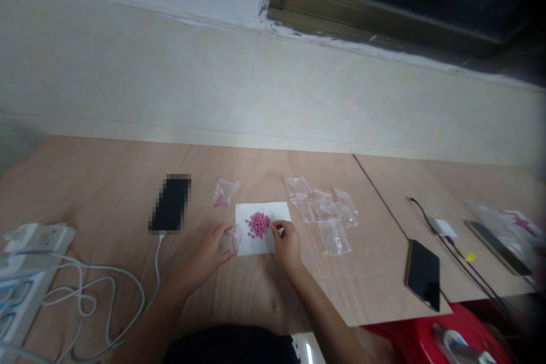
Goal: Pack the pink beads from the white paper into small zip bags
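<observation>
A pile of small pink beads [258,225] lies on a white sheet of paper [256,248]. At the paper's left edge, my left hand [213,247] is closed on a clear plastic bag [231,239], its mouth turned toward the beads. The fingertips of my right hand [286,242] are pinched together at the right side of the pile; whether a bead is between them is too small to tell. Behind the paper lies a small zip bag [225,191] with a few pink beads in its corner. Several flat zip bags [335,236] overlap to the right of the paper.
A phone with a blurred-out screen [171,203] lies at the left on a white cable [157,273]. The power strip [25,284] sits at far left. Another phone [423,274] lies at right, near dark cables [458,259]. A red stool [418,335] stands below the table edge.
</observation>
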A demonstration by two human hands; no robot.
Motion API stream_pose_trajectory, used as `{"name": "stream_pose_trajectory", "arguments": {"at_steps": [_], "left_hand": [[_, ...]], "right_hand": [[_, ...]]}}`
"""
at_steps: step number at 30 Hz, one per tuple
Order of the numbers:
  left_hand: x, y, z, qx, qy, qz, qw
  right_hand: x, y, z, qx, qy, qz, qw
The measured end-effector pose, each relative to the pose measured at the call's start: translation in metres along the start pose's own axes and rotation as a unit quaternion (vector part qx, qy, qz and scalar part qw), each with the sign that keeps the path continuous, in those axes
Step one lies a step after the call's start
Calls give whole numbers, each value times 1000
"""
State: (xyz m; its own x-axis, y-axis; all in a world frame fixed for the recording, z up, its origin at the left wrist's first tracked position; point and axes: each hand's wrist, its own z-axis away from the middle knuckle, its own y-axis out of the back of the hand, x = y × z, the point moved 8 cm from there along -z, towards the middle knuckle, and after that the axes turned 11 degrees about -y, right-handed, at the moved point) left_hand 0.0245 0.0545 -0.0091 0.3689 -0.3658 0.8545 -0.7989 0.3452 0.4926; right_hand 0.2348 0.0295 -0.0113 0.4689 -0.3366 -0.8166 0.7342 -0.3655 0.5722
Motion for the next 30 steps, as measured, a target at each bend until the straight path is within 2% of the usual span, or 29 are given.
{"name": "stream_pose_trajectory", "arguments": {"at_steps": [2,6,10,13,16,21,26,30], "left_hand": [[1,-4,-4,-6,-8,0,1000],[10,-9,-9,-11,-18,-23,1000],[23,-3,-10,-1,-24,-33,999],[32,6,-8,9,-27,-23,999],[39,13,-7,19,-27,-7,999],[48,15,-6,12,-20,46,999],[39,13,-6,6,-16,111,994],[24,10,-8,11,-24,165,986]], "right_hand": [[-18,2,12,-11,23,-41,999],[-58,-11,42,-79,104,-69,989],[-72,-10,54,-100,121,-87,984],[-59,-1,42,-91,90,-100,987],[-29,7,16,-29,46,-55,997],[9,-6,-18,3,40,36,999],[22,-26,-30,-22,41,66,997],[24,-31,-35,-21,33,71,997]]}}
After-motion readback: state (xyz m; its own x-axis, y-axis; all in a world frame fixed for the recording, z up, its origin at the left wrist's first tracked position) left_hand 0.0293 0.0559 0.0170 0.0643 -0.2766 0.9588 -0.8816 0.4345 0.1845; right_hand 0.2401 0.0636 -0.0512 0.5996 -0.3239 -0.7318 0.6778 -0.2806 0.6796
